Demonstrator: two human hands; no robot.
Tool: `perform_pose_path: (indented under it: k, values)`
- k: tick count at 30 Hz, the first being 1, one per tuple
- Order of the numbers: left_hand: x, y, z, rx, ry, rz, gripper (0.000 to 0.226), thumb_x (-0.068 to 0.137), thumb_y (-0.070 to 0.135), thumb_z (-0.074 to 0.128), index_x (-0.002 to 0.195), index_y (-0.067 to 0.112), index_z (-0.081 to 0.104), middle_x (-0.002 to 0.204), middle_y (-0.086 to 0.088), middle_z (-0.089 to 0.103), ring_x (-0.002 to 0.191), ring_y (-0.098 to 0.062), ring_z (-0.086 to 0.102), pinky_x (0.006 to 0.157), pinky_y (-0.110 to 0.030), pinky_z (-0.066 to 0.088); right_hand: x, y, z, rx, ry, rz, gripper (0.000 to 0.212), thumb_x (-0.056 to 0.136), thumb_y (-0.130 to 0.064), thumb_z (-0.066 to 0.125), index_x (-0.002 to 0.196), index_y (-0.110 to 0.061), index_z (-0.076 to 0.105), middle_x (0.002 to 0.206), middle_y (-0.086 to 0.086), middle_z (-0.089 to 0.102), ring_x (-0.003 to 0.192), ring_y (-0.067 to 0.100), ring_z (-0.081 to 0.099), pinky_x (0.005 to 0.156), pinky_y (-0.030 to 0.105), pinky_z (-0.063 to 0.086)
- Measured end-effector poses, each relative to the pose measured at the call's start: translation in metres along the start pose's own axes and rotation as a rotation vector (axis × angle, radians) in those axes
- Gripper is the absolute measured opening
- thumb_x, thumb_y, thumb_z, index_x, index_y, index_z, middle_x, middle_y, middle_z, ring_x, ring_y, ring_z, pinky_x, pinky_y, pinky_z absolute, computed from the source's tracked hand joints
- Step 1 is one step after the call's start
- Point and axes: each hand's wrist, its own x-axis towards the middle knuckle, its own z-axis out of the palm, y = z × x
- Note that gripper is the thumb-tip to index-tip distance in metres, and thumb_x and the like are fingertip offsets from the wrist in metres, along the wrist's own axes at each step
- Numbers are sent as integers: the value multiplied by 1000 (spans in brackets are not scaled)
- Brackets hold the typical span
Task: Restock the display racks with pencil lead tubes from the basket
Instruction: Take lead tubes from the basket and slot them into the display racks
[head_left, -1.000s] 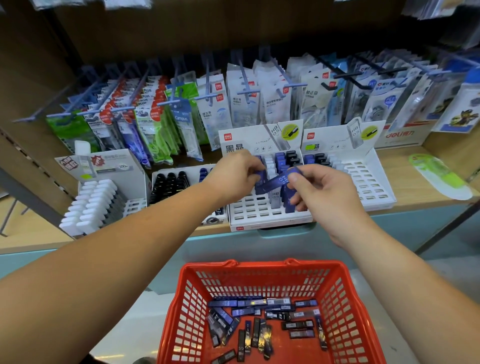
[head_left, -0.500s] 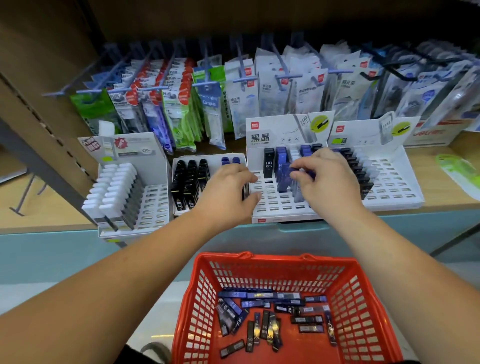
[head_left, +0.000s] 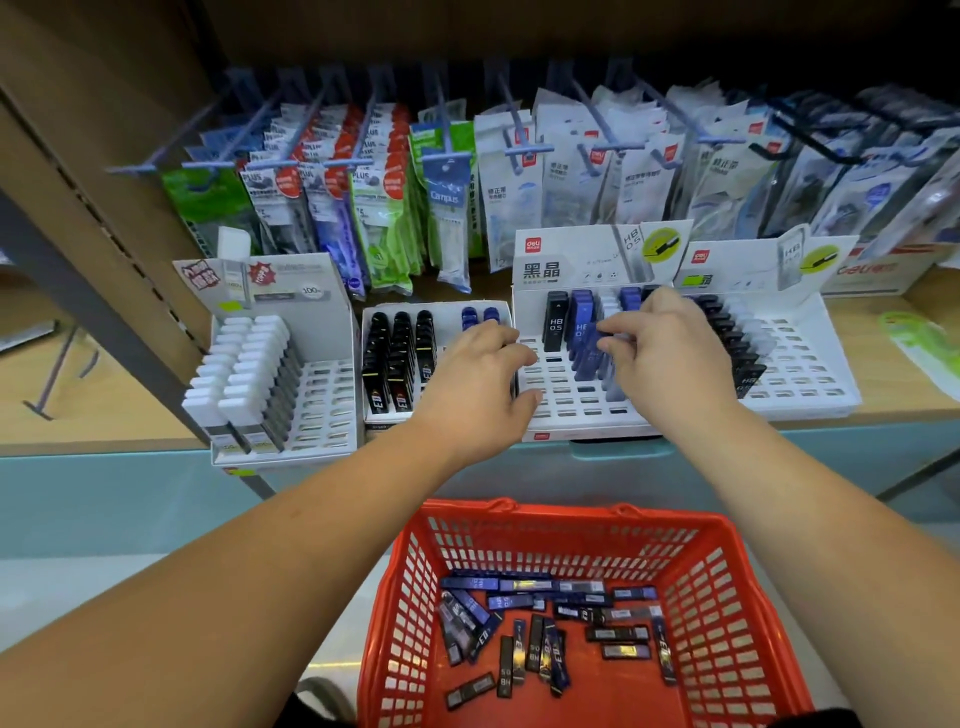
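A white slotted display rack (head_left: 566, 396) stands on the shelf, with a black HB tube (head_left: 555, 327) and several blue lead tubes (head_left: 582, 328) upright in its back rows. My right hand (head_left: 670, 358) reaches over those rows, and its curled fingertips pinch a blue tube standing in the rack. My left hand (head_left: 480, 384) rests on the rack's left edge, fingers and thumb spread and holding nothing. Below, the red basket (head_left: 561, 512) holds several loose blue and black lead tubes (head_left: 524, 603).
A second white rack (head_left: 810, 374) with black tubes (head_left: 737, 353) stands to the right. A tray of black tubes (head_left: 400, 353) and a rack of white-capped boxes (head_left: 260, 364) stand to the left. Packets on hooks (head_left: 447, 208) hang behind. A green packet (head_left: 919, 343) lies far right.
My right hand carried a blue tube from in front of the rack down into its back rows. My left hand let go of the tubes and moved to the rack's left edge.
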Motion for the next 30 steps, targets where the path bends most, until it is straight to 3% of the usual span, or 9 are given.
perform_pose_path:
  k: [4, 9, 12, 15, 18, 21, 23, 26, 30]
  values:
    - [-2, 3, -2, 0, 15, 21, 47, 88, 33, 72, 128, 8, 69, 139, -17, 58, 136, -35, 49, 118, -47, 35, -5, -3, 8, -100, 52, -31, 22, 89, -20, 77, 109, -10, 78, 94, 15, 53, 93, 40, 54, 74, 45, 43]
    - [-13, 8, -11, 41, 40, 92, 45, 90, 28, 73, 130, 9, 66, 144, -17, 54, 136, -36, 48, 117, -47, 37, -17, -13, -16, -173, 26, -39, 60, 82, -37, 83, 134, -15, 64, 111, 11, 56, 109, 38, 52, 89, 49, 43]
    - [-30, 24, -18, 19, 90, 131, 40, 90, 23, 71, 127, 9, 67, 137, -14, 59, 127, -36, 55, 109, -46, 44, -38, -21, -41, -167, -28, -83, 48, 81, -43, 82, 122, -18, 73, 108, 6, 59, 110, 34, 53, 89, 46, 43]
    - [-57, 40, -12, -31, 119, 162, 32, 91, 20, 67, 122, 11, 68, 119, -8, 63, 110, -32, 61, 92, -42, 52, -77, -27, -59, -102, -261, -37, 40, 85, -52, 74, 117, -28, 72, 108, -4, 62, 110, 24, 59, 91, 43, 51]
    - [-92, 48, 22, -72, -55, 116, 32, 94, 26, 62, 124, 17, 66, 118, -3, 63, 110, -26, 62, 90, -39, 52, -137, -14, -51, -38, -564, 93, 46, 83, -62, 69, 118, -32, 68, 103, -13, 66, 103, 15, 65, 92, 41, 55]
    - [-128, 46, 76, -82, -313, -6, 35, 94, 31, 62, 126, 19, 66, 122, -5, 66, 115, -28, 62, 97, -39, 51, -198, 18, -31, -109, -792, 116, 65, 75, -74, 56, 117, -25, 68, 108, -5, 73, 105, 19, 68, 91, 38, 55]
    - [-147, 39, 111, -124, -447, -115, 34, 93, 29, 64, 125, 18, 67, 122, -8, 67, 116, -31, 62, 98, -38, 51, -220, 38, -18, -135, -907, 133, 53, 81, -66, 62, 112, -23, 69, 107, -1, 74, 105, 22, 68, 88, 32, 53]
    - [-176, 22, 154, -152, -574, -274, 31, 93, 29, 62, 120, 17, 68, 117, -11, 69, 108, -34, 65, 92, -42, 53, -233, 55, 12, -83, -961, 199, 37, 89, -49, 69, 113, -21, 71, 104, 1, 75, 104, 23, 69, 84, 30, 50]
    - [-203, -6, 198, -114, -709, -390, 22, 95, 29, 59, 111, 16, 63, 110, -14, 70, 107, -38, 66, 100, -50, 49, -243, 70, 84, 113, -845, 404, 28, 92, -38, 72, 110, -17, 73, 99, -3, 71, 103, 21, 68, 78, 27, 45]
